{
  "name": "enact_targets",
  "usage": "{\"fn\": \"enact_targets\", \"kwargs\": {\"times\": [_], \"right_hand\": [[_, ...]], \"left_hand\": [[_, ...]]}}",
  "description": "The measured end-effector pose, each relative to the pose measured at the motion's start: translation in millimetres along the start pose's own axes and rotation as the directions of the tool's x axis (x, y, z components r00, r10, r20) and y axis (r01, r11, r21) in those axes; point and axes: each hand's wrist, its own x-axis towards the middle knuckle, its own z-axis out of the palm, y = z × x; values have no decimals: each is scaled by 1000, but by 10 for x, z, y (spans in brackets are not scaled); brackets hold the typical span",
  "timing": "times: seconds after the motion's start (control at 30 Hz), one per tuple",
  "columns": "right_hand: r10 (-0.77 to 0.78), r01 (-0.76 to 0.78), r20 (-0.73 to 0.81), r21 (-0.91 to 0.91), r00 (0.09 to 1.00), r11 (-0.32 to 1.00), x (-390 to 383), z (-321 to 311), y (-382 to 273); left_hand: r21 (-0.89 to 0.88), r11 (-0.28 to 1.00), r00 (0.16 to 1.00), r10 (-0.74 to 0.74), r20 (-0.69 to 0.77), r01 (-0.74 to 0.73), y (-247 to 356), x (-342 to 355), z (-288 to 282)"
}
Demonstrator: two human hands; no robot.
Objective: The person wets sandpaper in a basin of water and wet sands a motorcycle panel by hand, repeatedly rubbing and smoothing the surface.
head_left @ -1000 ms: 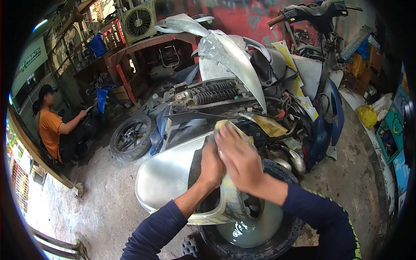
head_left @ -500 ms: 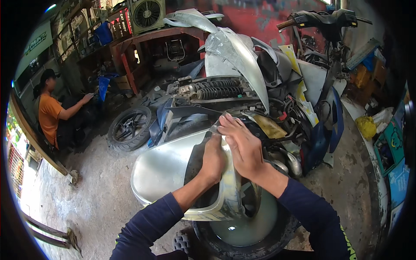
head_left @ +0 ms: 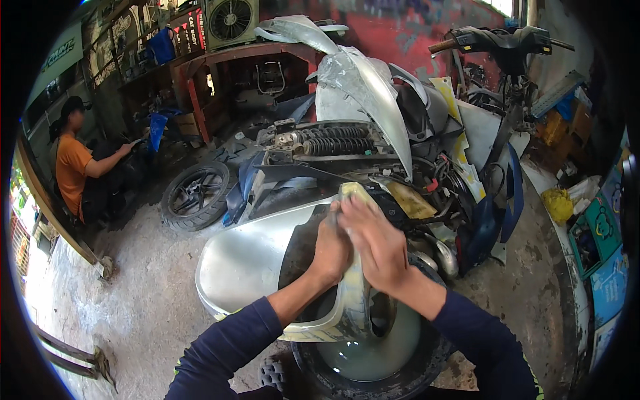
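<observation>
A silver motorcycle body panel (head_left: 247,263) with a dark hollow lies above a round black basin (head_left: 303,363) of cloudy water. My left hand (head_left: 330,250) is closed around the panel's narrow arm near its far end. Across the same arm, my right hand (head_left: 377,247) presses with its fingers bent together, slightly blurred. Whatever lies under the right palm is hidden. A small grey edge shows by the left fingertips, too little to name. Beyond the right fingers, the arm's tip is bare and has yellowish patches.
A partly dismantled motorcycle (head_left: 333,143) with loose panels lies just ahead. A wheel (head_left: 197,195) rests on the floor to the left. Farther left sits a person in an orange shirt (head_left: 72,167). A green crate (head_left: 587,247) and a yellow bag (head_left: 557,205) line the right side.
My right hand has slid back toward me along the panel's arm, uncovering its yellowish tip. My left hand keeps its grip. The view has shifted slightly, and the seated person's arm has lowered.
</observation>
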Motion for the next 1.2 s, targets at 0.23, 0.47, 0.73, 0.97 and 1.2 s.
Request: {"fn": "enact_targets", "kwargs": {"times": [0.23,0.47,0.73,0.97,1.2], "right_hand": [[36,-37,-33,-27,999,999,-58,55,-43],[35,-35,-8,-6,999,999,-138,38,-186],[65,-64,-7,19,998,998,-186,57,-207],[73,-70,-78,35,994,997,135,113,-93],[36,-32,-86,51,996,998,210,87,31]], "left_hand": [[-508,835,977,-174,121,211,133,-19,70],[-320,936,989,-132,71,148,121,-31,-8],[-86,996,999,-21,45,25,85,2,-12],[46,997,997,65,-34,-63,-3,-38,34],[455,888,995,35,89,-72,-42,48,-83]]}}
